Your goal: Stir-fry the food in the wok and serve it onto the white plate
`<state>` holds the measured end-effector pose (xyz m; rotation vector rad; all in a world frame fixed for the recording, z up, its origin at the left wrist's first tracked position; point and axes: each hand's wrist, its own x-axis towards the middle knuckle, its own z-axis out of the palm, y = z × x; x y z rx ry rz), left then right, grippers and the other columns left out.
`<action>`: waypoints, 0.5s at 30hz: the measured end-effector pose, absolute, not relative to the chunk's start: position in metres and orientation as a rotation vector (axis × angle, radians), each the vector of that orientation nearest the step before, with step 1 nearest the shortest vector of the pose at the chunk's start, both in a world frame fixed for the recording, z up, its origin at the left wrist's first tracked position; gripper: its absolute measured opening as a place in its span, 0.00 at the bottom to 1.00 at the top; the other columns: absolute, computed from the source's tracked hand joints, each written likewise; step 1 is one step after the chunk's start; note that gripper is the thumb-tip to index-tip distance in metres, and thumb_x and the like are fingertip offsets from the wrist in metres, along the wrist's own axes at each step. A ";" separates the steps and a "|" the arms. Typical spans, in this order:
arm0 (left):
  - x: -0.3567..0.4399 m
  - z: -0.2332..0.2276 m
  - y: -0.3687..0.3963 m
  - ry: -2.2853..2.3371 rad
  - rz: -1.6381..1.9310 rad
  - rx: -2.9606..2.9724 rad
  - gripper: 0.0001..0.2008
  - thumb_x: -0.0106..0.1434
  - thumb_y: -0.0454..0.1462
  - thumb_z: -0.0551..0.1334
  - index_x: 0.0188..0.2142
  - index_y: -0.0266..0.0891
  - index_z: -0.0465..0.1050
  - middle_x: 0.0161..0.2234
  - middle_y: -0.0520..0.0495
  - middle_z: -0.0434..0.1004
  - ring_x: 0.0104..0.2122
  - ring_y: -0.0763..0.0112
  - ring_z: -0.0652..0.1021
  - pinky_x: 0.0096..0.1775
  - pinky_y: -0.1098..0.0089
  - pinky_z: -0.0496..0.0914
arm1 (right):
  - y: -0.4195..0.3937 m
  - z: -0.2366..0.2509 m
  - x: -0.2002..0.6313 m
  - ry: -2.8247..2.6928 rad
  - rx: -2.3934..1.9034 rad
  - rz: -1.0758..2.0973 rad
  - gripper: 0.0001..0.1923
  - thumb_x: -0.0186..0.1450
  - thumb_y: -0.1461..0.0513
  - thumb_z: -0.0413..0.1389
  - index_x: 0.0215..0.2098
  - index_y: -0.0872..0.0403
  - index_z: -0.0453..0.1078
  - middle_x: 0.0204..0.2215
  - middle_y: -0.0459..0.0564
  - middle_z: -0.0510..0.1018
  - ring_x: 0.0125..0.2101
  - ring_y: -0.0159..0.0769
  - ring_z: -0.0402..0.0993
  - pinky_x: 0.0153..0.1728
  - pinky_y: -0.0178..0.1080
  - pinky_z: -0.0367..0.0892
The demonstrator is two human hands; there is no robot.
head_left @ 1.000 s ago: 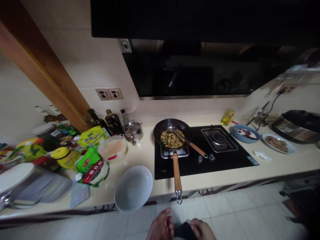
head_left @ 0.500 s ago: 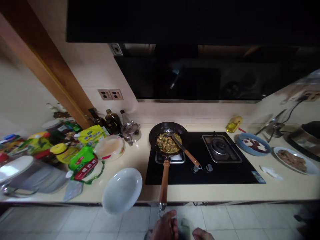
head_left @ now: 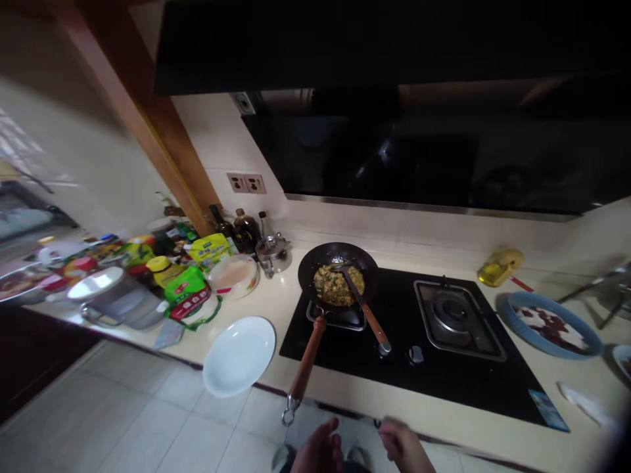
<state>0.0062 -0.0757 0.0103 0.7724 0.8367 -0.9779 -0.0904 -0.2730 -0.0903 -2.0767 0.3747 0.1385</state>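
Dark wok (head_left: 306,270) of chopped food (head_left: 330,288) over the left burner (head_left: 340,323).
The food is moist and yellow-brown; a wooden-handled spatula (head_left: 373,322) rests in it, leaning across the rim. The wok's wooden handle (head_left: 308,361) slants past the counter (head_left: 345,392) edge.

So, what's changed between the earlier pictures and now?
The view has swung left, bringing in a round dish and losing the cooker. The left hand and right hand now appear farther right of the pan; nothing was visibly grasped or released. The spatula and white plate stayed put.
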 end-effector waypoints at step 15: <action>0.029 -0.032 -0.008 0.955 -0.791 0.665 0.02 0.58 0.33 0.61 0.33 0.37 0.69 0.19 0.51 0.71 0.16 0.71 0.72 0.22 0.73 0.65 | -0.338 -0.046 0.031 0.996 -2.372 0.208 0.23 0.64 0.43 0.42 0.36 0.51 0.65 0.30 0.54 0.79 0.34 0.46 0.77 0.31 0.40 0.66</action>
